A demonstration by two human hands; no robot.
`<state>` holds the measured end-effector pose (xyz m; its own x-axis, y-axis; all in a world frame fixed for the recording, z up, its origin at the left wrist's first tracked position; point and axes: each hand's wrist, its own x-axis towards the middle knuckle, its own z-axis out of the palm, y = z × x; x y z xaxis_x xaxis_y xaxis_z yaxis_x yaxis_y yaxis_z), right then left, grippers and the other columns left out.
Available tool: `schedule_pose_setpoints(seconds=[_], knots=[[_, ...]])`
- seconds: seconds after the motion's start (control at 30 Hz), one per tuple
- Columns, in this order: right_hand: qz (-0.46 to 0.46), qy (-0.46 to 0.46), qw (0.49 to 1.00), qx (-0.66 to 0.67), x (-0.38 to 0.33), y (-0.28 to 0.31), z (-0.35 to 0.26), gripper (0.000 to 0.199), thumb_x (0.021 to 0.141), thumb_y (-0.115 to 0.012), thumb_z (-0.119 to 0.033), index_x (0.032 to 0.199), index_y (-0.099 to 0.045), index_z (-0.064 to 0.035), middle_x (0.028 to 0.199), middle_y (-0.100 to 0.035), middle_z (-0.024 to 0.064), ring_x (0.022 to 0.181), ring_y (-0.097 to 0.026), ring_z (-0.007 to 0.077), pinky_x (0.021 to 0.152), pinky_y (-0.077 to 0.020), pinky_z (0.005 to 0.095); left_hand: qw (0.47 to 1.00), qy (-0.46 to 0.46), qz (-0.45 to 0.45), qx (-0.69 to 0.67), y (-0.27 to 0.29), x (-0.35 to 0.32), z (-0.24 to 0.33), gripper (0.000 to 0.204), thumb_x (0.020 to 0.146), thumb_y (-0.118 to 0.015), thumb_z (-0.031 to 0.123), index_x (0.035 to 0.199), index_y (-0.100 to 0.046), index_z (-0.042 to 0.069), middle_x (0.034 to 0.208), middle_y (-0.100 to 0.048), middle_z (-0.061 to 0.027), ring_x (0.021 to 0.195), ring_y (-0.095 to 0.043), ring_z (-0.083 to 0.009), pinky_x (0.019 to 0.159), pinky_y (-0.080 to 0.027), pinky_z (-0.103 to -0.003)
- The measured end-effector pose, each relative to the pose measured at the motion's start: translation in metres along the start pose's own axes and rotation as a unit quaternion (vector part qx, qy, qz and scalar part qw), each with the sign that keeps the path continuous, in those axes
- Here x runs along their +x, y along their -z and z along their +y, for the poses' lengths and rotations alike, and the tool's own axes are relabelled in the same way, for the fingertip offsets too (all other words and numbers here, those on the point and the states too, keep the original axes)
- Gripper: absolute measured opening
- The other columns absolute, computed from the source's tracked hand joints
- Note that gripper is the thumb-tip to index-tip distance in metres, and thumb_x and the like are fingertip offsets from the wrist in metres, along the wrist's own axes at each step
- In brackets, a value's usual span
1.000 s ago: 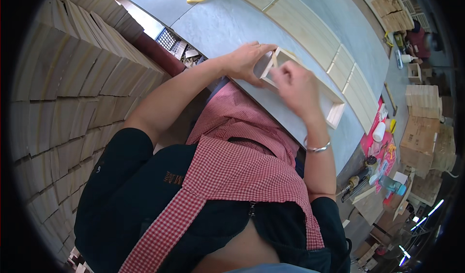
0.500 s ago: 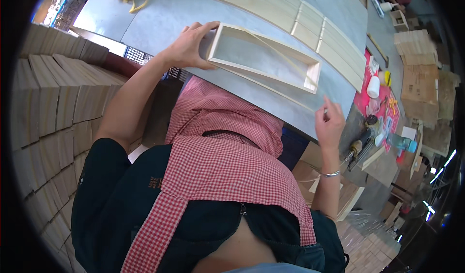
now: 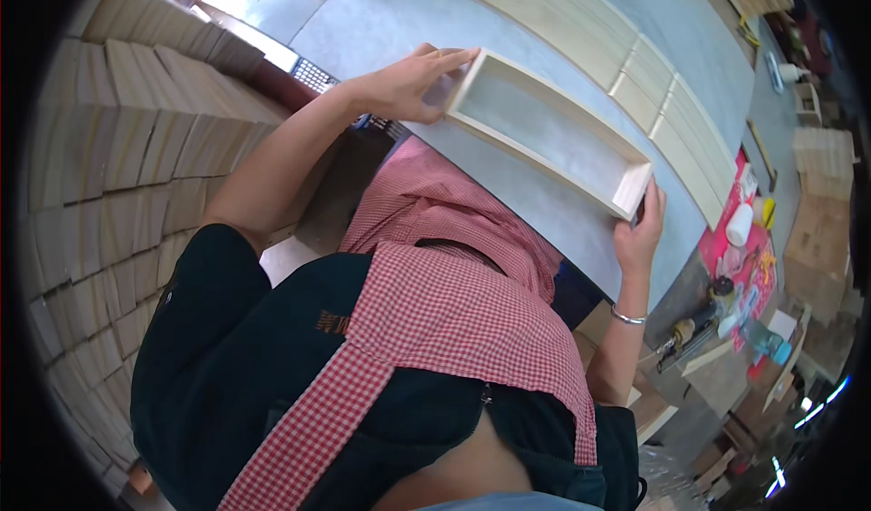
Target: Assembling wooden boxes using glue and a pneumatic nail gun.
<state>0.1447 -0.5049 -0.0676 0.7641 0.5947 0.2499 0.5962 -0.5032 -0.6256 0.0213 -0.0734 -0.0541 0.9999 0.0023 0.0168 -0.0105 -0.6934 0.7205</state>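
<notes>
- A long, shallow, open rectangular frame of pale wood [image 3: 549,135] lies flat on the grey table [image 3: 390,21], running from upper left to lower right just beyond the table's near edge.
- The left hand [image 3: 408,85] rests against the frame's left short end, fingers stretched out along that end wall and thumb tucked below; it is pressed to the wood rather than closed round it.
- The right hand [image 3: 640,230] grips the opposite short end from below, fingers curled up over the corner.
- Half a second ago the right hand hung free below the table edge, away from the wood, and only the left hand steadied the frame; now both ends are held.
- A second ago both hands were bunched together at one end of the frame, so they have spread apart to its full length, and the frame looks squared up between them.
- Behind the frame a row of flat pale wooden boards [image 3: 581,21] lies side by side on the table.
- To the left stand tall stacks of cut wooden blocks [image 3: 118,148].
- At the right, glue bottles and small tools [image 3: 739,239] sit on a red sheet.
- The person wears a red-and-white checked apron [image 3: 435,311] over dark clothes.
</notes>
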Motion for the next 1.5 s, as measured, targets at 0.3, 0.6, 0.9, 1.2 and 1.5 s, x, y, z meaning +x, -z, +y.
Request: schedule_pose_setpoints(seconds=[0.3, 0.6, 0.9, 1.2, 1.5], knots=[[0.043, -0.037, 0.998, -0.014, -0.004, -0.005, -0.013, 0.078, 0.07, -0.049, 0.014, 0.147, -0.045, 0.002, 0.132, -0.054, 0.0189, 0.117, -0.057, 0.0361, 0.101, -0.0485, 0.0392, 0.913, 0.218, 0.009, -0.345, -0.019, 0.003, 0.014, 0.01, 0.097, -0.059, 0.013, 0.101, -0.063, 0.004, 0.081, -0.067, -0.0032, 0.065, -0.058, -0.0218, 0.064, -0.049, -0.03], [0.144, -0.063, 0.988, 0.003, -0.001, -0.004, -0.011, 0.054, 0.082, -0.062, 0.005, 0.135, -0.056, 0.0014, 0.125, -0.059, 0.017, 0.113, -0.059, 0.0304, 0.099, -0.0486, 0.037, 0.959, 0.137, 0.092, -0.232, -0.016, -0.005, 0.021, 0.02, 0.1, -0.058, 0.015, 0.112, -0.064, 0.001, 0.091, -0.064, -0.0054, 0.076, -0.056, -0.0134, 0.07, -0.047, -0.026], [0.318, -0.14, 0.857, -0.381, -0.001, 0.159, 0.19, 0.031, 0.086, -0.071, -0.018, 0.112, -0.069, -0.0006, 0.11, -0.068, 0.0192, 0.099, -0.063, 0.0354, 0.092, -0.0519, 0.043, 0.889, 0.22, -0.008, -0.402, 0.005, 0.001, 0.044, 0.033, 0.095, -0.069, 0.012, 0.124, -0.059, 0.0, 0.094, -0.057, -0.0034, 0.086, -0.056, -0.0112, 0.083, -0.048, -0.023], [0.307, -0.454, 0.784, -0.291, 0.035, 0.186, 0.249, 0.066, 0.088, -0.068, -0.05, 0.121, -0.061, 0.0068, 0.111, -0.069, 0.025, 0.099, -0.068, 0.0413, 0.086, -0.0559, 0.0461, 0.881, 0.276, 0.008, -0.385, 0.009, -0.007, 0.044, 0.038, 0.091, -0.074, 0.012, 0.126, -0.062, 0.004, 0.097, -0.057, -0.0049, 0.084, -0.057, -0.0113, 0.076, -0.052, -0.024], [0.536, -0.288, 0.79, 0.079, 0.038, 0.17, 0.1, 0.051, 0.091, -0.072, -0.035, 0.114, -0.055, 0.0066, 0.09, -0.067, 0.0181, 0.071, -0.065, 0.0248, 0.062, -0.0543, 0.0304, 0.954, 0.088, 0.193, -0.212, -0.047, -0.034, 0.024, 0.043, 0.088, -0.076, 0.014, 0.129, -0.067, 0.004, 0.141, -0.056, -0.0112, 0.118, -0.056, -0.0246, 0.102, -0.048, -0.036]])
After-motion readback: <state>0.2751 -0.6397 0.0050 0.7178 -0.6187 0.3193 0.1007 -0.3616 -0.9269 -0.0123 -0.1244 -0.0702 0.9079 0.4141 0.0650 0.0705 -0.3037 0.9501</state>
